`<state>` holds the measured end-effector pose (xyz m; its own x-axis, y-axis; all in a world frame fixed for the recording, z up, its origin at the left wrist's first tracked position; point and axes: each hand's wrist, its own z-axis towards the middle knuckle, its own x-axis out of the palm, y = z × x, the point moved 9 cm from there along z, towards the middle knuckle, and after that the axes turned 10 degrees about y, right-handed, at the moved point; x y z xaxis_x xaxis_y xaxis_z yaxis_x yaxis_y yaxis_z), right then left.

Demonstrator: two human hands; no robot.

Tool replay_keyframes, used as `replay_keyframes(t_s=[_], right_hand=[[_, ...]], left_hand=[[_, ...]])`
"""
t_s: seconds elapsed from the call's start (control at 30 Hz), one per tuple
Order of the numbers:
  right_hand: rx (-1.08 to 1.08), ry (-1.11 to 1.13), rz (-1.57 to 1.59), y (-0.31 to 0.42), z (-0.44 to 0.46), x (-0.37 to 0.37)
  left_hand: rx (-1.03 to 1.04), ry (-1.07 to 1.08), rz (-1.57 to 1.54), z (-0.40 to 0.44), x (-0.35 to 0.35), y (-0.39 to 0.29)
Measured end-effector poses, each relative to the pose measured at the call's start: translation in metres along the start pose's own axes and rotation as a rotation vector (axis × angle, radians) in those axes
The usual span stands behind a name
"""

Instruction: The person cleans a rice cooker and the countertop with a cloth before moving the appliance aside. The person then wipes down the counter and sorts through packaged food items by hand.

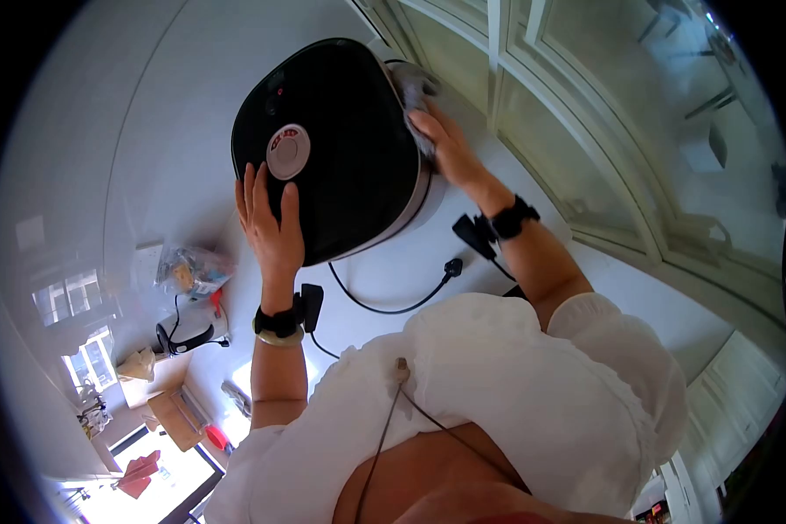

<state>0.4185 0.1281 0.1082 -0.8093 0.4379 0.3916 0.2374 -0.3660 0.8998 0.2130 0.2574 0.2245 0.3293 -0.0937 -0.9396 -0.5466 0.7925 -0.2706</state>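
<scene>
The black appliance (349, 140) bears red marks (283, 136) (illegible).

I'd call this a home kitchen: on the smooth white worktop (367, 284) in front of me sits a squarish, round-cornered countertop appliance with a glossy black top (349, 157) and a pale round dial, a thin black cord (384, 310) runs beside it to a chunky black plug (452, 267), and off to my left I see what looks like a white kettle with a black handle (192, 339). White-framed, glass-paned doors (576, 148) line my right, with white panelled cupboard doors (738, 393) farther back, and a red cloth (140, 472) hangs before a bright window at far left.
</scene>
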Motion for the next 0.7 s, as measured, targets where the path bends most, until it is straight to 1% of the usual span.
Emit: replay_keyframes(t_s=[0.03,0.13,0.23,0.27,0.37,0.47,0.5,0.53,0.6,0.7], right_hand=[[0.023,0.048,0.020,-0.002,0.021,-0.003],[-0.069,0.192,-0.027,-0.009,0.091,-0.009],[0.389,0.297,0.145,-0.027,0.111,-0.006],[0.498,0.156,-0.040,-0.049,0.113,-0.026],[0.495,0.135,-0.032,-0.054,0.091,-0.033],[0.368,0.071,0.024,-0.130,0.102,-0.063],[0.356,0.086,-0.144,-0.114,0.087,-0.057],[0.335,0.100,-0.315,-0.079,0.069,-0.044],[0.227,0.125,-0.581,-0.056,0.053,-0.043],[-0.002,0.115,-0.770,-0.080,0.022,-0.050]], left_hand=[[0.003,0.003,0.004,0.000,0.000,-0.002],[-0.015,-0.004,0.001,0.000,-0.002,-0.002],[-0.011,-0.011,-0.010,0.002,-0.002,-0.001],[-0.004,-0.012,-0.017,0.001,-0.002,-0.001],[0.004,-0.013,-0.034,0.002,-0.003,-0.001],[0.018,-0.016,-0.015,0.002,0.000,0.004],[0.003,-0.011,-0.014,-0.002,-0.001,0.004],[-0.007,-0.013,-0.012,-0.001,-0.002,0.003],[-0.008,-0.021,-0.018,0.002,-0.001,0.002],[-0.004,-0.033,-0.029,-0.001,-0.001,0.004]])
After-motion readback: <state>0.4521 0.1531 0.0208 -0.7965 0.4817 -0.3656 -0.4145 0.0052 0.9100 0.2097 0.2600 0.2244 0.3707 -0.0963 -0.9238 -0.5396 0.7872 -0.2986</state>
